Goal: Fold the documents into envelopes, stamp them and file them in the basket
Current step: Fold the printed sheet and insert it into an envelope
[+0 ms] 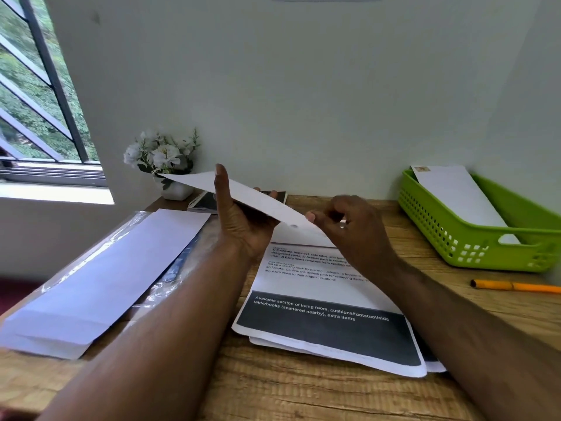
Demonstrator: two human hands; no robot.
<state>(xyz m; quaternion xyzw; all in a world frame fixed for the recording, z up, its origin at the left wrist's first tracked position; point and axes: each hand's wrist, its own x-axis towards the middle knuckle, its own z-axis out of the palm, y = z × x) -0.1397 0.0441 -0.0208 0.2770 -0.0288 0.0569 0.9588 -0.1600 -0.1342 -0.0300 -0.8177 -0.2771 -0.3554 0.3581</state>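
Note:
My left hand [239, 220] holds a white envelope [209, 182] in the air above the desk, thumb on top and fingers beneath, its long side running from upper left to lower right. My right hand [349, 220] pinches the envelope's near end. Below them lies a stack of printed documents [328, 323] with black bands of text. A pile of blank white envelopes [106, 281] sits on a clear plastic wrapper at the left. The green basket [473, 238] at the right holds one stamped envelope [455, 192].
An orange pencil [516, 287] lies on the wooden desk [303, 396] in front of the basket. A white flower pot [170, 165] and a spiral notebook [206, 202] stand at the back by the wall. A window is at the far left.

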